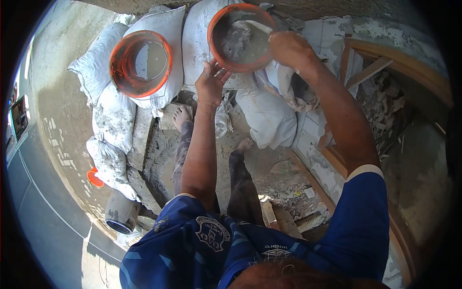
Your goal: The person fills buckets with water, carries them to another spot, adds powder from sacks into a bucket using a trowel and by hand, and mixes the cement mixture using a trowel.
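At the top centre, an orange bucket [219, 54] holds grey, wet mix with a paler lump in it. My left hand [211, 85] grips the near left rim of this bucket, thumb and fingers at its edge. Over the right rim, my right hand [291, 49] is closed around a pale, mix-coated tool [257, 25] that reaches into the bucket. Its exact kind I cannot make out, as the fist hides the handle. To the left stands a second orange bucket [117, 72] with watery grey liquid inside.
Stuffed white sacks [113, 115] lie under and around the buckets; another sack [269, 118] slumps near the middle. A wooden frame [358, 45] and rubble [385, 98] are at right. A dark bucket [121, 212] lies tipped at lower left. My bare feet stand on dusty ground.
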Demonstrator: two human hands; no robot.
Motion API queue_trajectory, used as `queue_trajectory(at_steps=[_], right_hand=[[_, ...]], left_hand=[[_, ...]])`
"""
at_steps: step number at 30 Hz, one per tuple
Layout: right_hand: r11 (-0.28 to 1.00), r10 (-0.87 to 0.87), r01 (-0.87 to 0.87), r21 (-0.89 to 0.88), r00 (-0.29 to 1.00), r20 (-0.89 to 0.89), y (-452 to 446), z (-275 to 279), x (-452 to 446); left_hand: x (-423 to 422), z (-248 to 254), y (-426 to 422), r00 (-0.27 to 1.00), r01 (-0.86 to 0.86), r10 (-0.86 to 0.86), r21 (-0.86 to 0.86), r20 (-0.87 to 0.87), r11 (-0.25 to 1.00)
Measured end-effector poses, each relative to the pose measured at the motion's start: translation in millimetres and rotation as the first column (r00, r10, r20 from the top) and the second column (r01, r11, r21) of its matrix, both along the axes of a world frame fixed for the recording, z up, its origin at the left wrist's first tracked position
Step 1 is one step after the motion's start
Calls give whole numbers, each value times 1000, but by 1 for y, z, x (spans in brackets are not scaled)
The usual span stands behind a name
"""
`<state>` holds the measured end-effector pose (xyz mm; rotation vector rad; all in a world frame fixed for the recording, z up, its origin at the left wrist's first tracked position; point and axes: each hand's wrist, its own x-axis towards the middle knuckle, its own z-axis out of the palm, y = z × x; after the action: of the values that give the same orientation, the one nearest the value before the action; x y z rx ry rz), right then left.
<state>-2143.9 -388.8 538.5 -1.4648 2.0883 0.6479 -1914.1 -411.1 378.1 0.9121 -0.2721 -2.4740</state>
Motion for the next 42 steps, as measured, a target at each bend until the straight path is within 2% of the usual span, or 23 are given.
queue_trajectory(at_steps=[3,5,7,9,10,12,15,16,21,24,25,27,29,31,32,33,34,35,36,38,39,41,42], right_hand=[[1000,10,-10,-4,996,-90,-24,-6,-36],[970,193,-195,143,981,26,-42,-51,-59],[995,-41,43,86,999,-25,-60,-89,-27],[957,-276,277,86,961,-18,-67,-76,29],[957,-277,278,87,961,-18,-59,-74,36],[996,-1,1,91,1000,1,-39,-73,41],[989,121,-123,87,992,25,-37,-18,22],[988,154,-155,-23,988,-21,-31,-33,4],[982,185,-170,79,948,-260,-47,-50,-18],[958,230,-199,208,964,-136,-35,-120,-42],[941,239,-211,263,967,-81,-31,-124,-39],[892,233,-229,389,972,39,-15,-123,-38],[864,100,-157,479,985,141,-7,-109,-34],[866,-92,-47,498,964,251,6,-108,-35],[885,-165,-39,464,905,392,13,-109,-40],[885,-167,-38,463,904,393,20,-113,-40],[806,-556,376,456,745,368,27,-104,-28],[551,-832,709,439,429,351,32,-97,-16],[549,-834,710,442,424,354,34,-95,-9],[489,-842,634,599,165,513,35,-94,3],[490,-839,633,599,157,521,38,-97,10],[333,-741,662,671,-256,621,52,-117,25],[292,-654,683,669,-368,661,59,-132,35]], left_hand=[[0,3,0,1000,19,-19,-9,9,1000],[0,2,1,999,28,-28,-14,16,1000],[-1,3,1,1000,10,-10,-25,16,1000],[0,2,2,1000,5,-4,-27,25,1000],[0,1,1,1000,-3,4,-28,22,1000],[1,1,0,1000,-4,4,-9,25,1000],[1,3,-3,999,-7,7,9,38,1000],[1,3,-3,999,-1,1,5,52,1000],[-1,0,-6,995,59,-54,-66,83,996],[-5,15,-9,990,73,-54,-148,129,986],[-4,20,-8,982,77,-36,-220,186,973],[0,9,-8,989,105,-75,-247,128,963],[-4,9,-9,932,253,-123,-370,341,894],[-5,7,-10,926,263,-129,-358,356,896],[-5,7,-12,919,292,-152,-366,364,884],[-5,7,-13,910,323,-177,-374,374,869],[-4,7,-14,908,330,-184,-372,378,868],[-4,6,-15,909,324,-180,-367,376,872],[-4,6,-17,911,316,-174,-364,373,876],[-4,5,-18,897,336,-172,-375,407,864],[-4,4,-20,884,353,-169,-385,437,853],[-5,3,-22,868,371,-172,-378,465,848],[-6,3,-21,856,381,-177,-362,485,851]])
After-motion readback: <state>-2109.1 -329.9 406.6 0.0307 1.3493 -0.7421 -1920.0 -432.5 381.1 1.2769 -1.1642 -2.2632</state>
